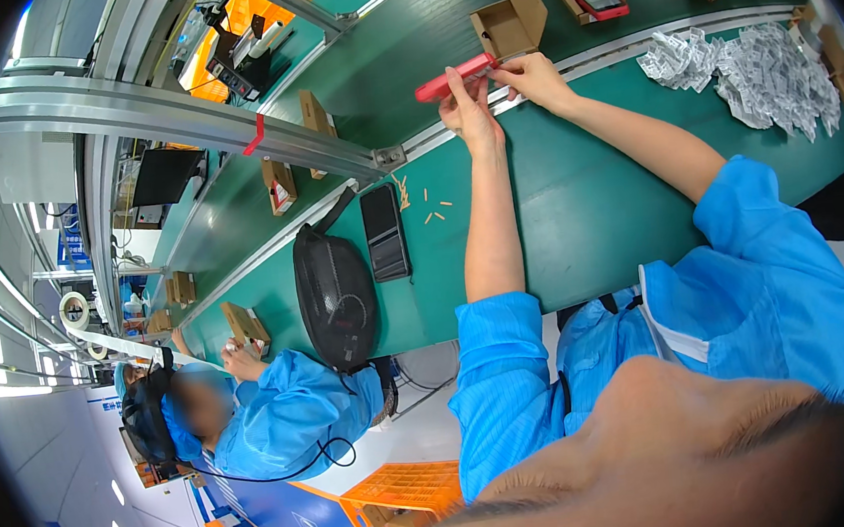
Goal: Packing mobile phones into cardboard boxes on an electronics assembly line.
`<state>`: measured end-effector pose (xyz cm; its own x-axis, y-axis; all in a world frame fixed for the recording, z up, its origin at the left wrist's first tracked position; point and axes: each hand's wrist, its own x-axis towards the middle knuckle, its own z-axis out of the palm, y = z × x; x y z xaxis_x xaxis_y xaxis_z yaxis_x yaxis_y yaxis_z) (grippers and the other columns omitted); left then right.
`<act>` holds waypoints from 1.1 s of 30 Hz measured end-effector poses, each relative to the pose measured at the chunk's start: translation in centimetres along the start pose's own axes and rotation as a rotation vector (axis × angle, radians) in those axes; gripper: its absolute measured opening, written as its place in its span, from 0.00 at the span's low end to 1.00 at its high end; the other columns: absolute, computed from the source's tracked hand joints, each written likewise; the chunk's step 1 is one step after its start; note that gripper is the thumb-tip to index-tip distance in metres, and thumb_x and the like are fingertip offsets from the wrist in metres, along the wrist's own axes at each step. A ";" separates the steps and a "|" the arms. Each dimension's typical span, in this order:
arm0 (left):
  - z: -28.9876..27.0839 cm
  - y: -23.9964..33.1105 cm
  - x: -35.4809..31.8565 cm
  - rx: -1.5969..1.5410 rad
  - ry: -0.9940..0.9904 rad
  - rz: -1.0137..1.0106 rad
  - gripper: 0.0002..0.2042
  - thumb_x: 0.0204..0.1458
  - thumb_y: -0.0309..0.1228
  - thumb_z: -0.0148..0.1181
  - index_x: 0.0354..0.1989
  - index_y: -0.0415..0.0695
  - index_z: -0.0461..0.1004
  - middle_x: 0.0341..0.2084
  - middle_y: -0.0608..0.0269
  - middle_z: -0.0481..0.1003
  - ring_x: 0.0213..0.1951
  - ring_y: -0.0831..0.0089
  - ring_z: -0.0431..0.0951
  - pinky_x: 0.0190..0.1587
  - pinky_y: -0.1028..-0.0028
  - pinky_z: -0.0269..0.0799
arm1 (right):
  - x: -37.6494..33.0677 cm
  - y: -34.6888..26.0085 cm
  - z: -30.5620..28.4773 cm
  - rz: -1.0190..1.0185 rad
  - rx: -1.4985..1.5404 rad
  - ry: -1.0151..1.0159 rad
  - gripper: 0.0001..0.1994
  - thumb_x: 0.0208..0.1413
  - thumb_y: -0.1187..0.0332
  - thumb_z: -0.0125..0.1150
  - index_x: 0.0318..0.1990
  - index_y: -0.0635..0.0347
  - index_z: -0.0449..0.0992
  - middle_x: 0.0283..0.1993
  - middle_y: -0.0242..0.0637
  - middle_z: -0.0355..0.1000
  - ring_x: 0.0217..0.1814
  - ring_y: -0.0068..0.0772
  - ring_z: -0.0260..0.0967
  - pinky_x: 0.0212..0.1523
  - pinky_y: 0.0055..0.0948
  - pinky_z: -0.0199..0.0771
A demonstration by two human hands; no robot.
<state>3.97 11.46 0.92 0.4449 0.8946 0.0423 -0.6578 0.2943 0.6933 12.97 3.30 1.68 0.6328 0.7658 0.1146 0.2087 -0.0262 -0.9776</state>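
The left hand (471,119) is clamped on a red device (435,87), held near the metal rail (615,54) behind the tabletop (579,220), just before an open box (506,37). The right hand (536,80) meets its right end; I cannot tell whether those fingertips grip anything. White packets (768,83) lie heaped to the right.

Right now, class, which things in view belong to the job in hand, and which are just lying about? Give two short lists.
Likely job things:
red device in the left hand, right hand at its end
open cardboard box just beyond
heap of packets, perhaps

Apparently lying about:
black bag
dark flat case
small tan pieces, use unclear
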 end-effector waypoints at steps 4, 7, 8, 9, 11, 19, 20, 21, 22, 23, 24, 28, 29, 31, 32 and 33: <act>0.1 0.3 0.1 0.005 0.026 0.073 0.15 0.50 0.39 0.64 0.33 0.40 0.69 0.32 0.61 0.73 0.34 0.73 0.76 0.43 0.71 0.75 | 0.3 0.5 1.3 -0.021 0.098 0.055 0.13 0.52 0.63 0.61 0.36 0.67 0.79 0.24 0.35 0.75 0.22 0.21 0.71 0.25 0.21 0.69; 0.9 -0.2 -0.6 0.074 -0.003 0.103 0.16 0.50 0.40 0.63 0.34 0.39 0.69 0.32 0.59 0.74 0.37 0.70 0.76 0.45 0.69 0.75 | 0.3 1.4 1.0 0.005 0.226 0.086 0.11 0.51 0.66 0.60 0.34 0.66 0.79 0.25 0.34 0.74 0.23 0.20 0.70 0.26 0.21 0.68; 0.9 -0.3 -0.6 0.076 -0.003 0.104 0.16 0.50 0.40 0.63 0.34 0.39 0.69 0.32 0.59 0.74 0.37 0.70 0.76 0.45 0.69 0.75 | 0.1 1.1 0.9 0.005 0.228 0.086 0.11 0.51 0.66 0.60 0.34 0.66 0.79 0.25 0.34 0.74 0.23 0.20 0.70 0.26 0.21 0.68; 1.0 -0.5 -0.7 0.145 0.032 0.165 0.16 0.50 0.38 0.63 0.35 0.39 0.68 0.33 0.60 0.73 0.38 0.70 0.76 0.44 0.69 0.75 | -0.4 0.9 0.7 -0.026 0.279 0.041 0.09 0.51 0.67 0.59 0.32 0.66 0.78 0.24 0.33 0.74 0.24 0.19 0.69 0.27 0.21 0.68; 0.6 -0.7 -0.2 0.212 0.067 0.228 0.16 0.50 0.36 0.64 0.35 0.38 0.66 0.33 0.61 0.72 0.38 0.71 0.75 0.43 0.69 0.76 | -1.8 -0.2 -0.1 -0.059 0.328 -0.005 0.08 0.50 0.69 0.57 0.30 0.65 0.78 0.24 0.32 0.73 0.24 0.19 0.68 0.27 0.21 0.67; -1.5 0.8 1.1 0.050 -0.153 0.013 0.16 0.52 0.36 0.61 0.42 0.41 0.64 0.38 0.60 0.71 0.42 0.67 0.74 0.53 0.63 0.69 | -6.6 -3.9 -15.1 -0.315 -0.820 -0.050 0.09 0.45 0.66 0.56 0.22 0.63 0.73 0.24 0.42 0.71 0.29 0.41 0.70 0.31 0.36 0.69; -1.5 0.4 0.9 0.043 -0.158 0.007 0.16 0.52 0.36 0.61 0.42 0.41 0.64 0.38 0.60 0.71 0.42 0.67 0.74 0.53 0.63 0.69 | -6.8 -3.1 -17.5 -0.363 -1.042 0.069 0.09 0.45 0.66 0.56 0.22 0.63 0.73 0.25 0.44 0.72 0.31 0.45 0.70 0.31 0.38 0.69; -1.7 1.1 0.6 0.002 -0.212 -0.055 0.18 0.53 0.40 0.59 0.44 0.41 0.65 0.41 0.58 0.70 0.44 0.64 0.73 0.54 0.61 0.68 | -7.3 -6.0 -17.5 -0.287 -1.196 0.148 0.11 0.45 0.63 0.59 0.21 0.63 0.72 0.24 0.43 0.72 0.32 0.46 0.70 0.33 0.40 0.69; -2.1 1.9 0.3 -0.038 -0.260 -0.112 0.20 0.54 0.44 0.57 0.46 0.41 0.65 0.43 0.55 0.70 0.47 0.61 0.72 0.55 0.59 0.68 | -6.7 -4.6 -18.9 -0.212 -1.346 0.227 0.14 0.45 0.61 0.62 0.20 0.63 0.72 0.23 0.43 0.71 0.33 0.48 0.70 0.34 0.41 0.69; -0.2 -0.1 -0.2 -0.032 -0.312 -0.177 0.20 0.54 0.44 0.57 0.46 0.41 0.65 0.43 0.55 0.70 0.47 0.61 0.72 0.55 0.59 0.68 | -9.1 -3.5 -21.8 -0.139 -1.354 0.279 0.14 0.45 0.61 0.62 0.20 0.63 0.72 0.23 0.43 0.71 0.33 0.48 0.70 0.34 0.41 0.69; -0.3 0.2 -0.4 -0.074 -0.333 -0.246 0.22 0.55 0.46 0.55 0.48 0.41 0.65 0.44 0.55 0.70 0.49 0.60 0.71 0.56 0.60 0.68 | -9.0 -2.7 -22.4 -0.132 -1.422 0.307 0.16 0.44 0.58 0.63 0.21 0.63 0.72 0.24 0.44 0.71 0.33 0.47 0.70 0.35 0.41 0.68; 0.7 0.3 -1.6 -0.173 -0.451 -0.383 0.27 0.55 0.52 0.50 0.54 0.43 0.62 0.48 0.53 0.69 0.51 0.58 0.70 0.56 0.61 0.67 | -9.9 -4.2 -22.0 -0.329 -1.555 0.615 0.21 0.40 0.50 0.67 0.28 0.62 0.73 0.30 0.43 0.71 0.35 0.44 0.70 0.37 0.40 0.68; 0.5 0.6 -1.6 -0.171 -0.486 -0.390 0.30 0.54 0.53 0.50 0.57 0.42 0.59 0.51 0.51 0.68 0.53 0.57 0.69 0.57 0.61 0.66 | -9.2 -4.2 -21.2 -0.339 -1.553 0.610 0.21 0.40 0.50 0.67 0.28 0.62 0.73 0.30 0.43 0.71 0.35 0.44 0.70 0.37 0.40 0.68; 1.5 0.5 -2.3 -0.177 -0.538 -0.429 0.30 0.54 0.53 0.50 0.57 0.42 0.59 0.51 0.51 0.67 0.54 0.56 0.68 0.57 0.61 0.66 | -8.6 -4.3 -19.9 -0.457 -1.079 0.435 0.21 0.46 0.50 0.64 0.35 0.61 0.73 0.34 0.41 0.71 0.36 0.39 0.70 0.36 0.36 0.68; 1.7 0.8 -2.5 -0.183 -0.575 -0.453 0.31 0.54 0.53 0.49 0.58 0.42 0.58 0.52 0.50 0.66 0.55 0.56 0.67 0.58 0.61 0.65 | -8.2 -4.8 -17.7 -0.274 -0.776 0.209 0.21 0.50 0.50 0.60 0.37 0.60 0.73 0.36 0.39 0.72 0.36 0.35 0.71 0.36 0.33 0.69; 1.6 1.3 -2.6 -0.158 -0.595 -0.435 0.32 0.55 0.54 0.48 0.59 0.42 0.57 0.54 0.49 0.65 0.56 0.55 0.65 0.59 0.60 0.63 | -7.8 -5.4 -15.0 -0.100 -0.470 -0.020 0.20 0.54 0.50 0.57 0.40 0.60 0.72 0.37 0.36 0.72 0.36 0.31 0.71 0.36 0.29 0.70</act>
<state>2.90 9.01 2.89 0.9083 0.3671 0.2006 -0.4070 0.6644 0.6268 18.11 -12.14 8.66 0.5790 0.7915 0.1958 0.5851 -0.2360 -0.7759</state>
